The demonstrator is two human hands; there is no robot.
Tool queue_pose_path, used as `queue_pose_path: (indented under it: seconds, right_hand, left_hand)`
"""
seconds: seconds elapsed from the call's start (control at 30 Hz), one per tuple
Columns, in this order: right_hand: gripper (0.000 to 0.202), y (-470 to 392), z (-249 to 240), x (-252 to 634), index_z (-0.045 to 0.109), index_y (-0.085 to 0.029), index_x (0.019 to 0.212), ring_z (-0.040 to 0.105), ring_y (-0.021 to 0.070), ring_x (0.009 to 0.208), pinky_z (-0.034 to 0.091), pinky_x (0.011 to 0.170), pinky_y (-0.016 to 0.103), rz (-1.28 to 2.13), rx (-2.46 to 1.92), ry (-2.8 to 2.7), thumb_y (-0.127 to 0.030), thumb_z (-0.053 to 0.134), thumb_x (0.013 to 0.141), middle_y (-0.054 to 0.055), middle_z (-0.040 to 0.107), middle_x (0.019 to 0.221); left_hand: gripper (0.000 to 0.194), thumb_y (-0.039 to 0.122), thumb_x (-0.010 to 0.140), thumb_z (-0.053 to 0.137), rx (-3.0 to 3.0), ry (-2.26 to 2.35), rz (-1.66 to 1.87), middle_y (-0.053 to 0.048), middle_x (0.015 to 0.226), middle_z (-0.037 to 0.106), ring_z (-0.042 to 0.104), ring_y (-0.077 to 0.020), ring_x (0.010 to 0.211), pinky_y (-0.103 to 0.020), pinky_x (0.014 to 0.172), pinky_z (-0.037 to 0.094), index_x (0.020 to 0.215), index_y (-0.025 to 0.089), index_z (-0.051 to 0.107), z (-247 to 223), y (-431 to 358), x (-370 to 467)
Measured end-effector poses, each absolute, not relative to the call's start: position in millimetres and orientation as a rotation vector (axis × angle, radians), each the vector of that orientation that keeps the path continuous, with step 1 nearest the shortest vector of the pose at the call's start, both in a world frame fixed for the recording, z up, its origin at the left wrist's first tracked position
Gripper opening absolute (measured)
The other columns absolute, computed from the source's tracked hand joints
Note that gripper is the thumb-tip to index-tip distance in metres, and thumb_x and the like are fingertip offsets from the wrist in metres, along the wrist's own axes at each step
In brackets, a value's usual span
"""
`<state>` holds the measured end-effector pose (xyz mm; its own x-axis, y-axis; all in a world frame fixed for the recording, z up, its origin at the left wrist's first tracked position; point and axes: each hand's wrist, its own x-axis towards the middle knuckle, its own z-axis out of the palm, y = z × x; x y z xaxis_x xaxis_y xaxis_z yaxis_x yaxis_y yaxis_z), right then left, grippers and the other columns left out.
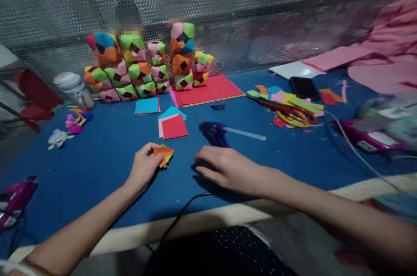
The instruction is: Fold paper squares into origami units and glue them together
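Above blue cloth (107, 171), left hand (146, 164) pinches folded paper (163, 154).

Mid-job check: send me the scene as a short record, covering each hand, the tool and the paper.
Left hand: grip on folded orange-and-green paper
Right hand: grip holds nothing visible; nearest the glue gun
Tool: glue gun on blue table, translucent stick projecting
Loose paper: overlapping squares, red uppermost
Back: stacked multicoloured paper shapes
Right side: phone, coloured scraps
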<state>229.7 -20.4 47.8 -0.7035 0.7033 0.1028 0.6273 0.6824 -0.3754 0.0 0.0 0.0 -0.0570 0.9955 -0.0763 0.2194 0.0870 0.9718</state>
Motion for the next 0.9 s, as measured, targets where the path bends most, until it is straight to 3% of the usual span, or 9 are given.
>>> queue_pose_path:
  seconds: [0.1,0.2,0.3,0.5,0.7,0.9]
  right_hand:
    - [0.03,-18,40,269,0.059,-0.019,0.078,0.06,0.0176,0.067,0.036,0.055,0.026,0.289,-1.411,-2.712,-0.038,0.039,0.09,0.005,0.064,0.074]
    - [0.039,-7,33,290,0.058,-0.018,0.077,0.06,0.0213,0.068,0.035,0.052,0.027,0.048,-1.735,-2.514,-0.05,0.039,0.087,0.008,0.064,0.075]
    - [0.04,12,25,288,0.057,-0.017,0.092,0.059,0.0224,0.076,0.04,0.057,0.029,0.118,-1.604,-2.416,-0.053,0.042,0.085,0.01,0.063,0.087]
    - [0.027,37,7,264,0.057,-0.015,0.079,0.056,0.0176,0.06,0.04,0.052,0.027,0.609,-1.5,-2.099,-0.038,0.045,0.083,0.007,0.061,0.068]
    - [0.023,12,14,254,0.061,-0.016,0.085,0.062,0.0173,0.075,0.047,0.069,0.03,1.021,-1.315,-1.834,-0.033,0.045,0.084,0.006,0.067,0.079]
    - [0.015,-17,16,232,0.055,-0.019,0.082,0.053,0.0128,0.06,0.043,0.052,0.025,0.718,-1.087,-2.109,-0.033,0.049,0.083,0.001,0.06,0.071]
  left_hand:
    - [0.012,0.017,0.065,0.057,1.258,1.456,1.071,0.001,0.06,0.062,0.057,-0.0113,0.049,-0.022,0.049,0.045,0.077,0.016,0.054,3,2,4]
    - [0.012,0.016,0.064,0.057,1.244,1.443,1.087,0.001,0.059,0.062,0.056,-0.0109,0.048,-0.022,0.048,0.045,0.076,0.015,0.054,5,2,7]
    - [0.011,0.015,0.064,0.057,1.234,1.428,1.109,0.001,0.059,0.061,0.056,-0.0104,0.047,-0.021,0.048,0.045,0.075,0.015,0.054,5,1,9]
    - [0.013,0.016,0.064,0.058,1.223,1.433,1.108,0.001,0.06,0.063,0.057,-0.0108,0.047,-0.022,0.048,0.045,0.077,0.016,0.053,5,2,5]
    - [0.013,0.015,0.063,0.058,1.203,1.432,1.096,0.002,0.058,0.063,0.057,-0.0105,0.048,-0.02,0.048,0.044,0.076,0.016,0.054,3,1,6]
    - [0.009,0.016,0.065,0.058,1.174,1.375,1.083,0.004,0.054,0.06,0.055,-0.0102,0.044,-0.02,0.045,0.044,0.073,0.016,0.053,3,-2,8]
